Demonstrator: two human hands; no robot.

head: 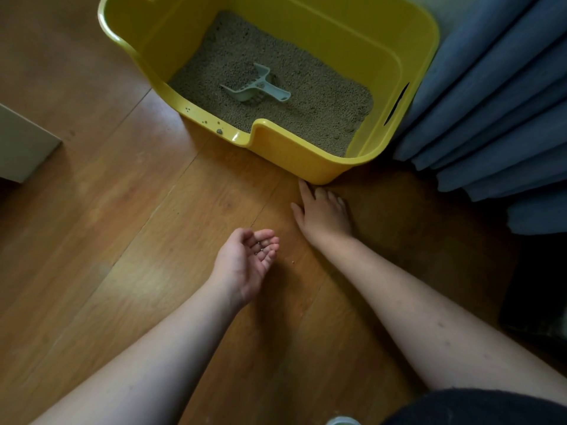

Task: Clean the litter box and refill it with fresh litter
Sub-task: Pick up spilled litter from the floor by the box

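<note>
Nearest the camera, two bare forearms reach out over the brown wood-plank floor [129, 228]. The left hand [245, 262] is turned palm up just above the floor, its fingers loosely cupped around a few small grey litter granules [260, 247] that rest on the fingertips. One stray grey granule [292, 262] lies on the floor just beside that hand, between the two arms. A little farther out, the right hand [322, 211] rests palm down on the floor with its fingers relaxed and spread, holding nothing; its fingertips reach the near corner of the yellow plastic litter box [294, 154], touching or almost touching its base. The litter box sits on the floor beyond both hands, filled with a layer of grey-brown pellet litter [322, 96]. A pale grey-green slotted plastic scoop [256, 87] lies on the litter near the middle of the box. A few loose grains [211, 122] sit on the low lip of the box's near-left side. Folded blue fabric [491, 96] stands against the box's right wall.
</note>
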